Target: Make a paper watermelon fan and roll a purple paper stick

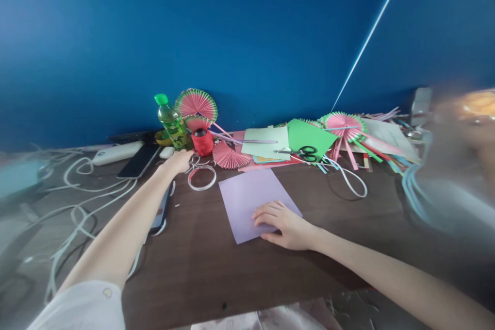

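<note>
A purple sheet of paper (247, 193) lies flat on the dark brown table (193, 268). My right hand (280, 224) rests on its lower right part, fingers slightly spread. My left hand (178, 162) reaches to the back left, beside a red object (202, 142) and a roll of white tape (201, 179); its fingertips are too small and partly hidden to tell what they touch. A pink folded paper fan (229, 156) lies right of the red object. Black-handled scissors (307, 153) lie on green paper (309, 136) and pale green paper (266, 140).
Behind my left hand stands a green-capped bottle (172, 124). Pink and green paper rosettes (197, 104) lean near the blue wall (247, 36). A black phone (139, 161), white cables (77, 216) and another phone (160, 216) lie at the left. Paper strips (350, 154) spread at the back right.
</note>
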The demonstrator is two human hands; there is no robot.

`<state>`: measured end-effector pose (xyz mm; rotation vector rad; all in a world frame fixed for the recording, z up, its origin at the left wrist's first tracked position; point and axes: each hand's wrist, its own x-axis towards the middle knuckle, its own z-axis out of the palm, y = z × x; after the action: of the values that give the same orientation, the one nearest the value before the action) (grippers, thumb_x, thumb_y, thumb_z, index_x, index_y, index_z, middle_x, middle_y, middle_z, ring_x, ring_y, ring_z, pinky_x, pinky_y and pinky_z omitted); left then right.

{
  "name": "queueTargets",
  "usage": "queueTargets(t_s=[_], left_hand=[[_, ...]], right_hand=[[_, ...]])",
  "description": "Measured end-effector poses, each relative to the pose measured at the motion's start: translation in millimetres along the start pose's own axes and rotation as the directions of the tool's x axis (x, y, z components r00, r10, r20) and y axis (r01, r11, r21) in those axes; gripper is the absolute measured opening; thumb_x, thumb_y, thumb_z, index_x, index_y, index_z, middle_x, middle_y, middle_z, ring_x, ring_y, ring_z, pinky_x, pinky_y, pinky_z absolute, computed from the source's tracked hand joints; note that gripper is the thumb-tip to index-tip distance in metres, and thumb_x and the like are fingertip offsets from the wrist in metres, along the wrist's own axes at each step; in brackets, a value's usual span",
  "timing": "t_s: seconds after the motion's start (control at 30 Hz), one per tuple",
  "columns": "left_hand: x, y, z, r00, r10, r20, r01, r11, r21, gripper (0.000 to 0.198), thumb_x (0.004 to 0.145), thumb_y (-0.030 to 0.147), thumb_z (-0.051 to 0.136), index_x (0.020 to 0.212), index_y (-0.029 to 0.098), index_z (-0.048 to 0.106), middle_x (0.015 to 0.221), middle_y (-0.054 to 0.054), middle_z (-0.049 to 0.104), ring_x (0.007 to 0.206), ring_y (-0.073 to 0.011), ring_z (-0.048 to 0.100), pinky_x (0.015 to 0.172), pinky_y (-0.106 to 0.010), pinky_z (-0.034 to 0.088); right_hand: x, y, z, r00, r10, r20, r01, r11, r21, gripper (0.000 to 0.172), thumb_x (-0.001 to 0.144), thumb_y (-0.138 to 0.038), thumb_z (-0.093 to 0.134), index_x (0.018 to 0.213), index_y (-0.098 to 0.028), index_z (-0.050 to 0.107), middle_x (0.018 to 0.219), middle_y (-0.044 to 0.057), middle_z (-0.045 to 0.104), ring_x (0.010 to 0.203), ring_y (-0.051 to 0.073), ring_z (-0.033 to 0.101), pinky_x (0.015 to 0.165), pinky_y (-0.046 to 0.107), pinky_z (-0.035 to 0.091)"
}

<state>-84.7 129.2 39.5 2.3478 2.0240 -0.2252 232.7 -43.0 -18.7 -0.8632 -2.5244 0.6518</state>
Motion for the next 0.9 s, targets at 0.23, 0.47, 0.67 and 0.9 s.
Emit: queueTargets(t_s=[0.23,0.47,0.67,0.9], left_hand=[[-11,0,9.3,0.998,-0.005,-0.059,0.007,0.999,0.039,0.044,0.074,0.010,0.041,0.117,0.014,0.050,0.114,-0.014,0.052,0.098,-0.0252,0.058,0.084,-0.032,0.043],[-2,2,8.7,0.994,0.064,-0.093,-0.068,0.997,-0.046,0.027,0.071,0.011,0.042,0.084,0.020,0.063,0.095,-0.006,0.065,0.086,-0.0192,0.061,0.074,-0.024,0.042],[-17,-1,-12.1,0.971,-0.054,-0.234,0.014,0.986,-0.168,0.025,0.068,0.017,0.041,0.079,0.018,0.064,0.092,-0.005,0.067,0.083,-0.0190,0.060,0.071,-0.023,0.042],[-81,-16,-69.3,0.958,-0.231,-0.168,0.046,0.707,-0.706,0.024,0.062,0.033,0.048,0.073,0.017,0.061,0.069,-0.001,0.062,0.058,-0.0120,0.053,0.056,-0.021,0.041]], right_hand=[[2,0,-1,0.999,0.027,0.041,-0.027,1.000,0.003,0.018,0.081,-0.027,0.055,0.099,-0.021,0.056,0.115,0.004,0.059,0.108,0.017,0.048,0.092,0.034,0.032],[1,1,0,0.999,0.019,0.037,-0.020,0.999,0.026,0.019,0.082,-0.026,0.054,0.100,-0.021,0.056,0.115,0.005,0.058,0.109,0.018,0.047,0.092,0.035,0.031],[1,2,1,0.999,0.015,0.032,-0.016,0.999,0.036,0.019,0.083,-0.027,0.053,0.100,-0.021,0.056,0.115,0.006,0.058,0.110,0.019,0.047,0.092,0.036,0.031],[0,4,3,1.000,-0.024,0.000,0.024,0.999,0.034,0.016,0.082,-0.024,0.053,0.098,-0.021,0.054,0.114,0.004,0.059,0.108,0.018,0.048,0.091,0.034,0.031]])
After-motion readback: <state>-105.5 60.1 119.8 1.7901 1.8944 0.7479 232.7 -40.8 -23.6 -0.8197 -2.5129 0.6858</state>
